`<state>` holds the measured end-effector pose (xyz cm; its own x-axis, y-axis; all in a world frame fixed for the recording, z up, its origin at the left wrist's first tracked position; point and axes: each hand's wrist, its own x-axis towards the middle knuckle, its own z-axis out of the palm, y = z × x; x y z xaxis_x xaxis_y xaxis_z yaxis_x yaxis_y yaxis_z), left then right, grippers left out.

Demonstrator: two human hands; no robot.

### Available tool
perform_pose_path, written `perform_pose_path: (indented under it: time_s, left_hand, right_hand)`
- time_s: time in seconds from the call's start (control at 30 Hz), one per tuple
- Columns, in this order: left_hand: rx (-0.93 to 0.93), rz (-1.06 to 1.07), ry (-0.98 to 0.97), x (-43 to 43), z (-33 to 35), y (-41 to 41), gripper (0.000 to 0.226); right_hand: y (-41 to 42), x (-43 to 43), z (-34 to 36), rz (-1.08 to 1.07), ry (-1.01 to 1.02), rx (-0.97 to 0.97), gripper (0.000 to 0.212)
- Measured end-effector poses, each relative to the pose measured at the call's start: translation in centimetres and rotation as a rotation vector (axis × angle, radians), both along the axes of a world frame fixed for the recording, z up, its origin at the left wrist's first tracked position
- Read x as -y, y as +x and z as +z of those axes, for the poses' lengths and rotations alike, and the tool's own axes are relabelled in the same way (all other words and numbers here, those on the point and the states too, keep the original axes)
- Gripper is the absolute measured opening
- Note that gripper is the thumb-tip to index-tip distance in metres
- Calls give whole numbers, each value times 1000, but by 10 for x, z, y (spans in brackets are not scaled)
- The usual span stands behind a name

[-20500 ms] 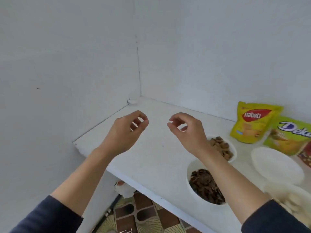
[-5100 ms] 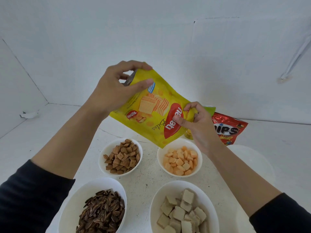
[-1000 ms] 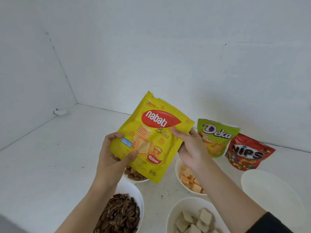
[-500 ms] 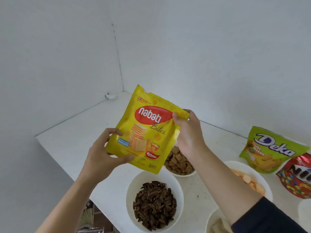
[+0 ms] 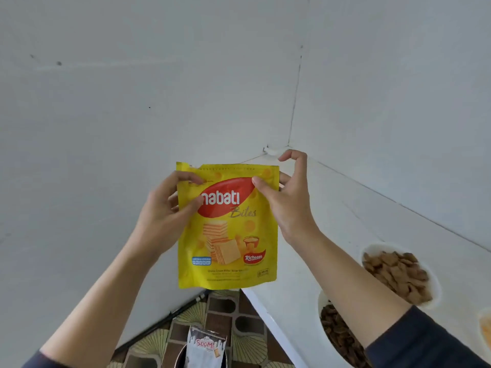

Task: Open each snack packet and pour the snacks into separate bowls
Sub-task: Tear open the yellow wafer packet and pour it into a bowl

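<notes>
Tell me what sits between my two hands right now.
The yellow Nabati packet, seen in the head view; the left hand and right hand each pinch it near its top.

Held upright in the air, a yellow packet [image 5: 227,227], printed front toward the camera, with a red oval logo above a picture of stacked wafers and a flat, smooth lower body. Pinched near both top corners: left hand [image 5: 164,208] at the left edge with thumb over the logo, right hand [image 5: 287,203] at the right edge. Top edge straight, small notch at the left corner; open or sealed, impossible to tell. Lower right, on the white tabletop [image 5: 332,221]: a white bowl of brown squares [image 5: 377,247], just nearer a bowl of dark seeds [image 5: 320,301] partly hidden by the right forearm, and, cut by the frame edge, a bowl with orange pieces [image 5: 481,314].
</notes>
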<state>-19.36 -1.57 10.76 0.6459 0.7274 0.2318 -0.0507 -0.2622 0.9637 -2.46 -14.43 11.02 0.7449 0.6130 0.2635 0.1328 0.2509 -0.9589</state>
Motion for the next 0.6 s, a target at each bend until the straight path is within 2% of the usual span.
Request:
perform_pose_path:
  time_s: [0.13,0.23,0.4,0.6]
  left_hand:
    - [0,97,-32,-32,-5,-43,21]
    - [-31,107,-14,-54,-21,-65,26]
    - [-147,133,44,-89,-71,-92,42]
    - [-206,204,-102,-123,-145,-106,28]
  right_hand:
    - [-40,-45,-21,-2,-36,200,23]
    - [-58,-71,-47,7,-101,146,15]
    - [-82,-104,-103,-5,-174,42,21]
    - [-90,-140,-182,18,-311,107,20]
